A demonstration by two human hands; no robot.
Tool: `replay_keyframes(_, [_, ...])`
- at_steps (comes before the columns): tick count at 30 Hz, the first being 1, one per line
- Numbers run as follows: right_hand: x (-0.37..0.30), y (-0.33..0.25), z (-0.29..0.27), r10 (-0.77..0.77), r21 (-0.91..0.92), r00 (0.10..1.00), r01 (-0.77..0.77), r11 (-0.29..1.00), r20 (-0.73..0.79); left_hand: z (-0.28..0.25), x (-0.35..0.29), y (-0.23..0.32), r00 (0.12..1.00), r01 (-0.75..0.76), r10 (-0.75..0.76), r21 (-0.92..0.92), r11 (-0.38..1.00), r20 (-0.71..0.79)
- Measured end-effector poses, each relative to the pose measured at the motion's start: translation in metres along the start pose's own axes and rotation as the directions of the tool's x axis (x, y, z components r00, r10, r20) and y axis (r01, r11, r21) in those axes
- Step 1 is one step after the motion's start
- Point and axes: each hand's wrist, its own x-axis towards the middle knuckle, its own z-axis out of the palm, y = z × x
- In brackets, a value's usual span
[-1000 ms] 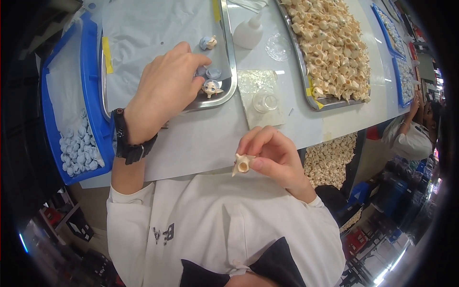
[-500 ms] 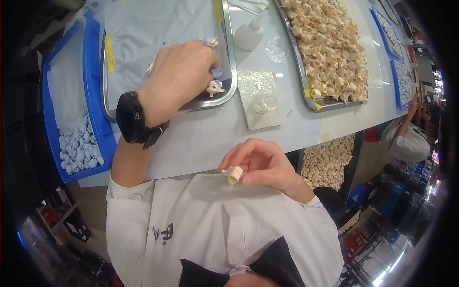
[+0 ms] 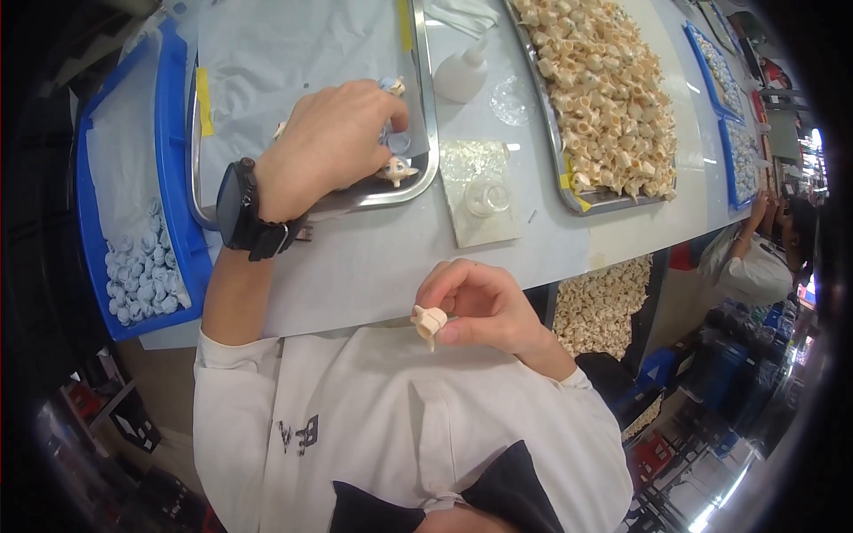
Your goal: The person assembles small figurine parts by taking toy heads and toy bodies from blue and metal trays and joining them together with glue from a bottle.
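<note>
Near the centre of the frame, low, my right hand (image 3: 484, 306) pinches a small cream piece (image 3: 430, 322) between thumb and fingers, in front of my white shirt. At upper left my left hand (image 3: 333, 142), with black watch (image 3: 238, 206), has its fingers curled on small blue parts (image 3: 397, 142) in the steel tray (image 3: 425, 107).

Bottle (image 3: 462, 75) and jar (image 3: 487, 197) between two trays (image 3: 425, 107)
</note>
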Motion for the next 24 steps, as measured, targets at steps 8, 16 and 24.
replay_keyframes(8, [-0.006,-0.004,0.007,-0.106,-0.105,0.983,0.091,0.990,-0.151,-0.014,-0.024,0.010,0.970,-0.066,0.010,-0.226,0.972,-0.244])
replay_keyframes(16, [-0.015,-0.026,-0.005,-0.681,-0.670,0.730,0.480,0.567,-0.053,0.031,-0.108,0.059,0.995,-0.009,0.093,-0.865,0.502,0.043])
replay_keyframes(24, [0.003,-0.009,-0.017,-0.545,-0.623,0.814,0.323,0.713,-0.202,0.066,-0.101,0.052,0.936,0.062,-0.351,-0.985,0.161,0.002])
